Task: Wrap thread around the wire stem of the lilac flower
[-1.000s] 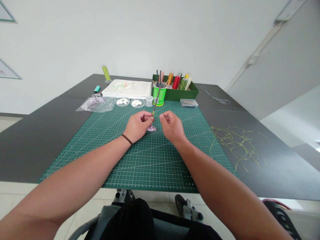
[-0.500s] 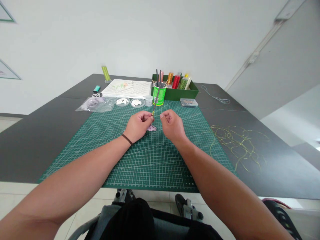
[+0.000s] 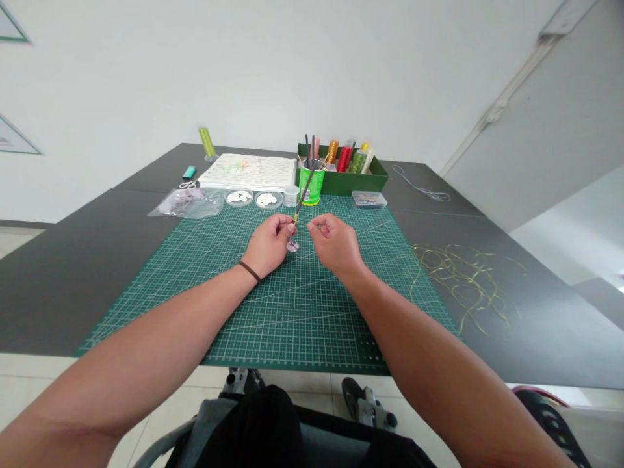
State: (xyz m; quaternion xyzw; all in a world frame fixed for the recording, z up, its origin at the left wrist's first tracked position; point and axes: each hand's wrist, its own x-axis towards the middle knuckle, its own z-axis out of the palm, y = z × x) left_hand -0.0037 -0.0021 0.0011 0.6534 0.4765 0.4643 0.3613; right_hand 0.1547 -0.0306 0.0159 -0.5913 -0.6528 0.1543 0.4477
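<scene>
White wall [image 3: 244, 65], dark table [image 3: 88, 273], tiled floor [image 3: 322, 383]

Beyond the fingers [image 3: 283, 220] rises the plain wall, with two green-edged frames [image 3: 12, 23] cut off far to the left of them. Well right of the fingers, a greyer wall [image 3: 580, 130] slants away, and a pale cable duct [image 3: 497, 112] climbs where the two meet, up to a panel [image 3: 565, 16]. The tabletop, crossed by seams, spreads either side of the fingers; a bright sheen lies across its right part. Nearer than the fingers, below the table's edge, show cream tiles and a black wheel [image 3: 351, 392].
</scene>
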